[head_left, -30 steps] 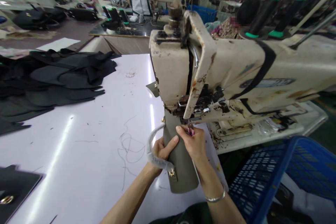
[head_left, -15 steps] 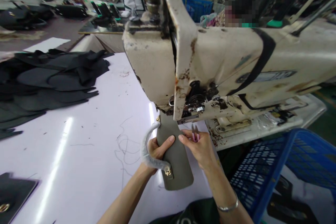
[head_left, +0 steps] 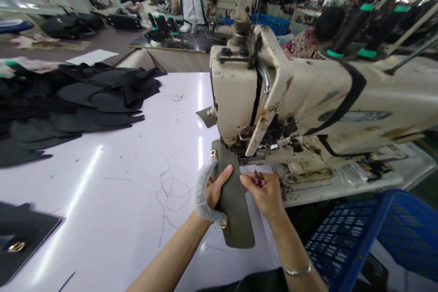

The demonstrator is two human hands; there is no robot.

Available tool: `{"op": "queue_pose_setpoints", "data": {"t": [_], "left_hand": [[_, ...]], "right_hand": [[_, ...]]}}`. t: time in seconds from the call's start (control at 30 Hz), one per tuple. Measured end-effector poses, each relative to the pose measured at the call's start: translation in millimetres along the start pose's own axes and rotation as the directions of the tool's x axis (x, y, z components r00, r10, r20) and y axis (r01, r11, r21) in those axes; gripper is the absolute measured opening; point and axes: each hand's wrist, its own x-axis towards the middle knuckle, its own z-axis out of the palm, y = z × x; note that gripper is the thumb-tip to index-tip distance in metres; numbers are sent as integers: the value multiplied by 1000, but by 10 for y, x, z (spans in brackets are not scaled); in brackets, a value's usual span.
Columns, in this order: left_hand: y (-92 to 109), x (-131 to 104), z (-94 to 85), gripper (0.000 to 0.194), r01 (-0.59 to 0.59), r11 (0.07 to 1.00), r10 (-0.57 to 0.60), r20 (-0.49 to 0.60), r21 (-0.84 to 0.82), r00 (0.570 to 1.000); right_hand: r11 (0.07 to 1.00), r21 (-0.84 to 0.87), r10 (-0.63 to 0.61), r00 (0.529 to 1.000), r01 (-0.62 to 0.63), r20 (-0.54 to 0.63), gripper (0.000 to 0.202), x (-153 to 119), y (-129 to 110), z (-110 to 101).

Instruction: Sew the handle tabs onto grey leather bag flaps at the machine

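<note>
An olive-grey bag panel [head_left: 236,219] lies on the white table with its upper right edge at the foot of the sewing machine [head_left: 239,114]. Attached to the panel's left side is a curved handle [head_left: 201,191] in clear wrapping, with gold-coloured hardware at its ends. My left hand [head_left: 216,188] reaches through the handle loop and grips the panel, thumb on top. On the right edge, my right hand [head_left: 265,191] pinches the panel between thumb and finger. Small scissors [head_left: 259,179] with pink grips are tucked in that same hand, blades pointing up. The machine head hides the needle area.
Dark cut pieces [head_left: 99,96] are piled at the left, and a dark panel with a gold ring [head_left: 30,232] lies nearer. Another olive piece [head_left: 207,116] is behind the machine head. Loose thread [head_left: 174,191] is on the table. A blue basket [head_left: 379,228] stands at right.
The view has tilted up and turned left, bringing the olive piece behind the machine into sight. Both hands keep their hold on the panel, whose top left corner now shows beside the machine foot.
</note>
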Motion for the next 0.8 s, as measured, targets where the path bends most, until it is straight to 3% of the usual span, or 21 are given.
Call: {"op": "queue_pose_setpoints", "data": {"t": [0.2, 0.43, 0.6, 0.8], "left_hand": [[4, 64, 65, 55, -217, 976, 217, -62, 4, 974], [123, 99, 148, 63, -115, 989, 113, -31, -92, 993], [235, 157, 195, 53, -135, 984, 134, -17, -119, 991], [189, 319, 163, 39, -257, 961, 256, -21, -100, 966]], "right_hand": [[996, 62, 63, 998, -61, -31, 31, 10, -33, 30], [991, 100, 90, 995, -86, -41, 40, 126, -85, 76], [990, 112, 99, 991, -88, -90, 29, 227, -45, 134], [997, 67, 53, 990, -44, -132, 25, 317, -68, 176]]}}
